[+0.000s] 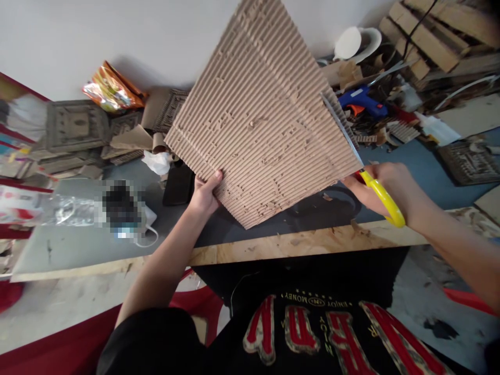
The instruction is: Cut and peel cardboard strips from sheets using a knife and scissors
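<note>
A large sheet of corrugated cardboard (250, 120), its ridges bare and flecked with torn paper, is held up tilted above the table. At its lower left edge my left hand (207, 195) grips it, thumb on the ridged face. My right hand (385, 185) is closed round the yellow handle of a pair of scissors (380, 195) at the sheet's right side. One blade lies along the ridged face near a slit running up from the right corner. The fingers of my right hand are partly hidden behind the handle.
On the grey table (328, 208) lie a black phone (177, 185), crumpled tissue (156, 162) and cardboard scraps. A blue glue gun (363, 100) rests at the back right. Patterned cardboard panels (78, 125) and an orange packet (113, 88) are at the left, cardboard strips (425, 36) far right.
</note>
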### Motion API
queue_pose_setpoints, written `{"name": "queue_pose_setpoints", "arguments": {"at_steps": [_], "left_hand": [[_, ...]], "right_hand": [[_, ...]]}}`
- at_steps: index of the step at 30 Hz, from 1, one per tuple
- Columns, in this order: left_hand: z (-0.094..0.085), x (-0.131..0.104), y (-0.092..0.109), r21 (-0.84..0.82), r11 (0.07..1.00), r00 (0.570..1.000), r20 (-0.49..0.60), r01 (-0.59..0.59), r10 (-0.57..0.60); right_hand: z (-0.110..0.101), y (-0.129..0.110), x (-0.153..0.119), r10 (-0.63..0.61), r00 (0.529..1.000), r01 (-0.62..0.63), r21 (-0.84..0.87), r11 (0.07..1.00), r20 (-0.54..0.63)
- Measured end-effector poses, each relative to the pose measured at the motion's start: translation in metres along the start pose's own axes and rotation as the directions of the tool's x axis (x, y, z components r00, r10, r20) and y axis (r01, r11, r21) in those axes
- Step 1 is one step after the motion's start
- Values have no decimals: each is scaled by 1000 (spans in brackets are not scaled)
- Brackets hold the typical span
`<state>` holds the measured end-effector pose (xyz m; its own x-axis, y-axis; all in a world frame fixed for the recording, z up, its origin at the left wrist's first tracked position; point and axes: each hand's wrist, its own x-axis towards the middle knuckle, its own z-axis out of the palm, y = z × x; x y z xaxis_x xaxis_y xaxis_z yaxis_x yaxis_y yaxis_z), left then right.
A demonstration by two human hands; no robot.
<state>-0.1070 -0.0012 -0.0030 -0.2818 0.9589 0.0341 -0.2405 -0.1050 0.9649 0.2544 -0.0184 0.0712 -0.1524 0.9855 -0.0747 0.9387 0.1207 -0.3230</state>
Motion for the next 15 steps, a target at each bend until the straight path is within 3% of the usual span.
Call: {"name": "queue_pose_setpoints", "arguments": {"at_steps": [9,15], "left_hand": [[5,-6,3,-7,1000,1000,9,-14,14],[5,-10,3,0,1000,1000,19,-1,1]], "right_hand": [[-5,4,-4,-41,996,21,222,975,85],[-9,-6,-4,-35,999,30,160,987,32]]}}
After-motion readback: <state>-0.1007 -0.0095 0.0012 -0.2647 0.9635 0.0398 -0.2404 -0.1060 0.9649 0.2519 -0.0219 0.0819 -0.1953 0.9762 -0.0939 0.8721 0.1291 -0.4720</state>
